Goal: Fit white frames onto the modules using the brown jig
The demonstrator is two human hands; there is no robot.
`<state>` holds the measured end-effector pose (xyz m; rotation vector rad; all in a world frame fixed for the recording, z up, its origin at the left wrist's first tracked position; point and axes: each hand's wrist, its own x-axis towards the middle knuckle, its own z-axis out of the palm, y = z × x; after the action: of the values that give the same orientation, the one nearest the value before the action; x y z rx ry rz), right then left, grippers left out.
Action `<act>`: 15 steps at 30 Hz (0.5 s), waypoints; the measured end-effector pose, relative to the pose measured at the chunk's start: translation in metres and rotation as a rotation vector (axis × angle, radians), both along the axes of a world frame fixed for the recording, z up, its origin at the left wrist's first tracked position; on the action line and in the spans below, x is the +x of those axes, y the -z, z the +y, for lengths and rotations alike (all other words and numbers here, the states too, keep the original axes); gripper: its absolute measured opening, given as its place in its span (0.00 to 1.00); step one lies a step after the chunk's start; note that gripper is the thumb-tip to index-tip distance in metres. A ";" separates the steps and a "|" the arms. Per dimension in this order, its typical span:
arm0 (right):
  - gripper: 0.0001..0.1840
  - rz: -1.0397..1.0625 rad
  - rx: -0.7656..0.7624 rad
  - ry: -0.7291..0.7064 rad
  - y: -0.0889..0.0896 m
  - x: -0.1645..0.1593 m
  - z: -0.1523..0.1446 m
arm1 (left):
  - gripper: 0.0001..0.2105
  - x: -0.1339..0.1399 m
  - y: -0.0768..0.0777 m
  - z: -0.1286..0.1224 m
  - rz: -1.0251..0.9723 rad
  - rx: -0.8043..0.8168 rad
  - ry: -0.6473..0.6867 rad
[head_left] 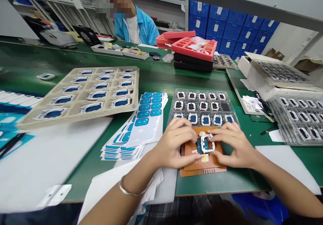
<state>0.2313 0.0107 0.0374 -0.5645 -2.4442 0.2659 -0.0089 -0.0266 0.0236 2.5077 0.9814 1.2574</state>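
Note:
A white watch-case frame (208, 144) is tilted above an orange jig (203, 167), between my two hands. My right hand (233, 146) pinches its right side, fingers at the top and thumb below. My left hand (178, 145) curls around the left side, thumb at the frame's lower left corner; whether its index finger touches the frame is unclear. A dark blue piece (199, 146) shows under the frame's left edge. Just behind the jig, a clear tray (174, 109) holds rows of similar white frames, some with blue inside.
Left of my hands lie fanned sheets of blue stickers (145, 117) and a beige tray (137, 90) of frames, tilted up. More clear trays (302, 139) are stacked at right. Red trays (194, 48) stand behind. A person in a blue jacket (148, 25) sits across the bench.

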 end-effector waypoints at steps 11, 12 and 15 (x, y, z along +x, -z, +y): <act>0.11 0.021 0.053 -0.005 0.006 -0.008 -0.006 | 0.25 0.000 -0.003 0.001 0.198 -0.088 -0.092; 0.11 0.019 0.044 -0.006 0.006 -0.007 -0.006 | 0.25 0.000 -0.003 0.001 0.204 -0.087 -0.098; 0.12 0.021 0.008 -0.018 0.005 -0.007 -0.006 | 0.24 -0.001 -0.004 0.001 0.222 -0.088 -0.105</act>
<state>0.2245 0.0045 0.0327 -0.5338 -2.4296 0.2680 -0.0095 -0.0257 0.0271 2.5973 1.2036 0.9526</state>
